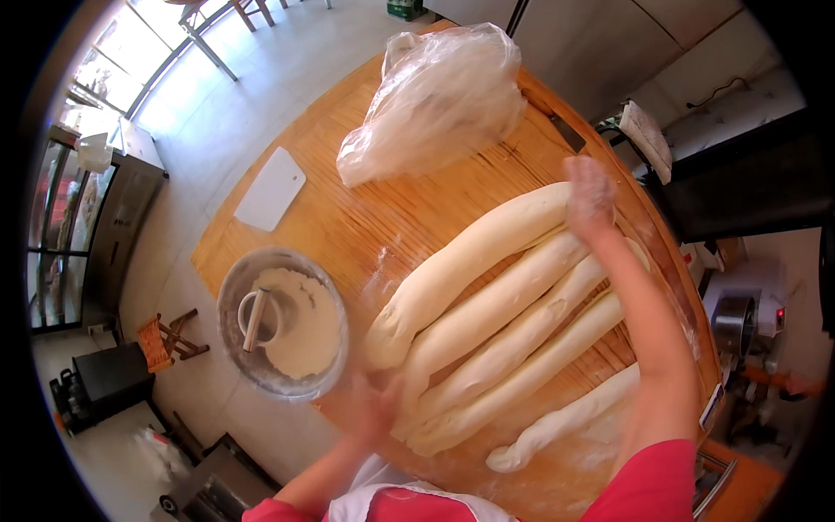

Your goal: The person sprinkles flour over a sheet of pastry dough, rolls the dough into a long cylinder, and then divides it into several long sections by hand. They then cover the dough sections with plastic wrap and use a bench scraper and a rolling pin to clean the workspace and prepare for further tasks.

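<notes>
Several long pale dough ropes lie side by side on a floured wooden table. The farthest dough rope [487,239] is the thickest, and a shorter dough rope [574,418] lies apart, nearest me. My right hand [591,200] is at the right ends of the far ropes, with its fingers curled round the dough there. Smeared by motion, my left hand [376,407] is at the left ends of the ropes; its fingers do not show clearly. Just beyond it stands a metal bowl [233,365] of flour [309,326], with a handled metal cup [258,319] in it.
A clear plastic bag [444,96] is heaped on the table's far part. A white dough scraper [270,190] lies near the left edge of the wooden table [348,244]. On the floor stand a small folding stool [161,342] and a glass-fronted display case [87,217]. Kitchen equipment [739,322] is at right.
</notes>
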Demonstrator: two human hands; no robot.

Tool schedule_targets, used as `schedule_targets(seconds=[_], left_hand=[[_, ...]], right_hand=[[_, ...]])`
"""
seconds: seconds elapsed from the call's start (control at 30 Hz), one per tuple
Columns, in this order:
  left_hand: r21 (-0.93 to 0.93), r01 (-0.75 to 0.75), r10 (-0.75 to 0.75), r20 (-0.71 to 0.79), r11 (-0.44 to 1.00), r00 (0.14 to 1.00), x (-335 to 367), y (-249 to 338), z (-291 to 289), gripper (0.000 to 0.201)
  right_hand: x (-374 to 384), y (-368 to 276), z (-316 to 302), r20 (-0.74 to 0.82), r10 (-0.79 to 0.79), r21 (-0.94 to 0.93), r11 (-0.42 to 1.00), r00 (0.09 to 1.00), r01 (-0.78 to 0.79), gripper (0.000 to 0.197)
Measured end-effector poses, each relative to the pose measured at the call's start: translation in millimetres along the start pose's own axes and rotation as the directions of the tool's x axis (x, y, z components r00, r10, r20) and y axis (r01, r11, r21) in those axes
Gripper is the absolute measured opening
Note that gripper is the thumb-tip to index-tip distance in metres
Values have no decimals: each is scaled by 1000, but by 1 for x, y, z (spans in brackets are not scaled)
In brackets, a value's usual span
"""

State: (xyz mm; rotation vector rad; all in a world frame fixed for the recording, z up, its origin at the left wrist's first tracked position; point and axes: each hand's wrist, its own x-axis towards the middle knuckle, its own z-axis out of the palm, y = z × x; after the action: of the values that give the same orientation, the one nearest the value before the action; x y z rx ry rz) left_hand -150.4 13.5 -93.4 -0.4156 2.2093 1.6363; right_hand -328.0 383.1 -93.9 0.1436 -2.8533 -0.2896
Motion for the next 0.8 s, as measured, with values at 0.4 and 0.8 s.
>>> schedule_targets(seconds=[0.4, 0.8], left_hand=[[608, -483, 524, 127, 630, 842, -28, 7, 4, 57], [587, -671, 535, 423, 452, 731, -10, 17, -22, 43]], right_hand=[[4, -165, -18, -10, -595, 575, 654, 804, 491, 42], [-55, -190, -52, -228, -225, 675, 664, 947, 320, 35]])
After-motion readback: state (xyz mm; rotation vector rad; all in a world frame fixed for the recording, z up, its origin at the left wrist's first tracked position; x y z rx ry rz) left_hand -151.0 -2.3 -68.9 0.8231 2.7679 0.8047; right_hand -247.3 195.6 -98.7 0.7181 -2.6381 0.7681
